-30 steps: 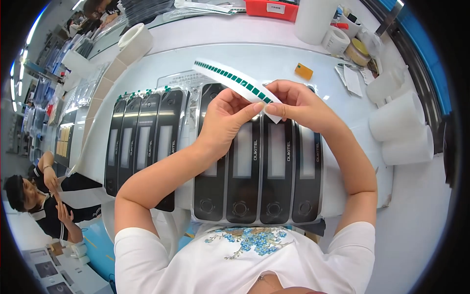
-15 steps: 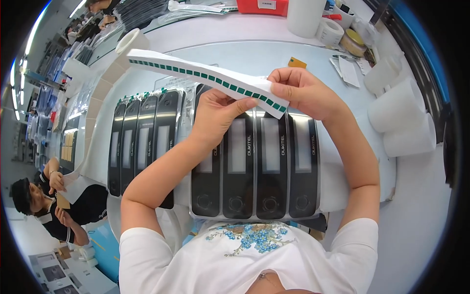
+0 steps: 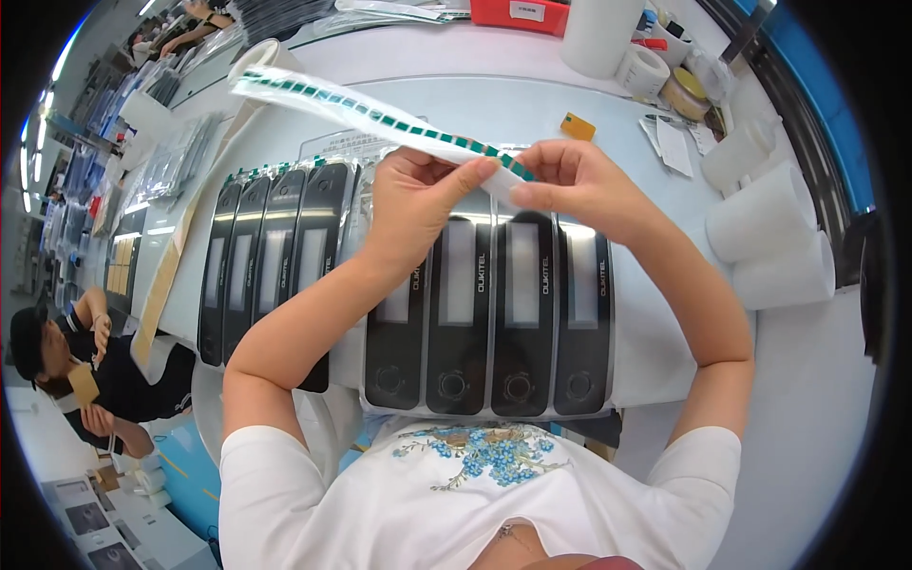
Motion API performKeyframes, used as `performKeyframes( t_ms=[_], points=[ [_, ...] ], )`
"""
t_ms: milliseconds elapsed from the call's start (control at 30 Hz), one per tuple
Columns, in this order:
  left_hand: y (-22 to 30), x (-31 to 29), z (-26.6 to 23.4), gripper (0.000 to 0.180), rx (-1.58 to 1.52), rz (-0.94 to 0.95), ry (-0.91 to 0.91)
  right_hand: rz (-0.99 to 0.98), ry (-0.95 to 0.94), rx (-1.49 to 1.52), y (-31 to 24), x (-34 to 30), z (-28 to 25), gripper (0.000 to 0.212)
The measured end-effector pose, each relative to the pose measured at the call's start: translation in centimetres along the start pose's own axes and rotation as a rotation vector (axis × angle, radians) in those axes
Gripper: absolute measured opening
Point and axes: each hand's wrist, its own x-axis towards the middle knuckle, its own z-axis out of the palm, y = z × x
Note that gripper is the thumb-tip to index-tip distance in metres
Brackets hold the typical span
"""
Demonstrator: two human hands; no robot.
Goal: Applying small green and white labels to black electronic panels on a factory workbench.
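Note:
A long white backing strip [image 3: 332, 100] with a row of small green stickers stretches across the upper middle, its far end up to the left. My left hand [image 3: 418, 199] pinches it near its right part, thumb on top. At the right end, my right hand [image 3: 575, 190] has its fingers closed on the strip, thumb below and fingertips by the last green stickers. Below the hands lies a row of black panels [image 3: 458, 356] with pale windows and ring marks. More black panels [image 3: 283, 252] stand side by side to the left, green tabs [image 3: 275, 171] at their top edges.
White rolls [image 3: 765, 214] stand at the right edge, with a jar [image 3: 686, 93] and a tape roll [image 3: 643, 74] behind. A yellow card [image 3: 577, 126] lies beyond my right hand. A red bin [image 3: 521, 13] is at the back. A co-worker [image 3: 114, 380] sits at far left.
The strip has been raised slightly and tilted, its sticker row turned upward. My right fingers have shifted their grip at its end. The co-worker's hands have moved apart.

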Motion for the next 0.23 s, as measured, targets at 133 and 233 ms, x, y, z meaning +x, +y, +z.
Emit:
performKeyframes(
  t_ms=[133, 233],
  points=[
    [0.8, 0.1, 0.2, 0.017, 0.056, -0.027, 0.030, 0.004, 0.073, -0.094, -0.3, -0.6, 0.4, 0.022],
    [1.7, 0.9, -1.2, 0.022, 0.030, 0.012, 0.033, -0.107, 0.085, -0.181, -0.5, -0.8, 0.4, 0.020]
  ],
)
